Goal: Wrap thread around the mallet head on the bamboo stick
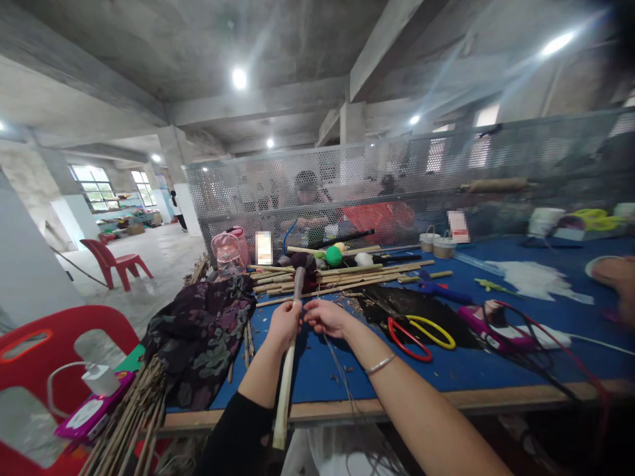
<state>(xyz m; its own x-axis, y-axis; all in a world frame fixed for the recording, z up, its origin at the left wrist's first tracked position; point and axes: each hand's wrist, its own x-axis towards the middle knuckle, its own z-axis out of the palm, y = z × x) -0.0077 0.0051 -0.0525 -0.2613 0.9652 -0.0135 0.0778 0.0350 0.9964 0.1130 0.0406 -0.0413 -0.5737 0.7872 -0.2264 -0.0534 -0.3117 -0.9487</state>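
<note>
My left hand [284, 324] is wrapped round a pale wooden stick [284, 396], which slants up from the table's front edge. Above the fist, the stick's upper part [298, 284] looks grey and covered. Close beside it, my right hand [325, 317] is closed in a pinch on a thin grey cord [342, 370], whose strands trail down over the table edge toward my lap. Just beyond both hands lie several bamboo sticks [347, 276], a green ball of yarn [333, 256] and a dark ball of yarn [300, 261]. Scissors [411, 340] with red and yellow handles rest right of my right forearm.
A dark patterned cloth [198, 337] and a bundle of thin stalks [131, 416] lie left. On the right are a purple power strip [496, 330], cables and white plastic [530, 277]. A perforated metal screen [297, 192] stands behind, with people beyond. Another person's hand [615, 271] shows far right.
</note>
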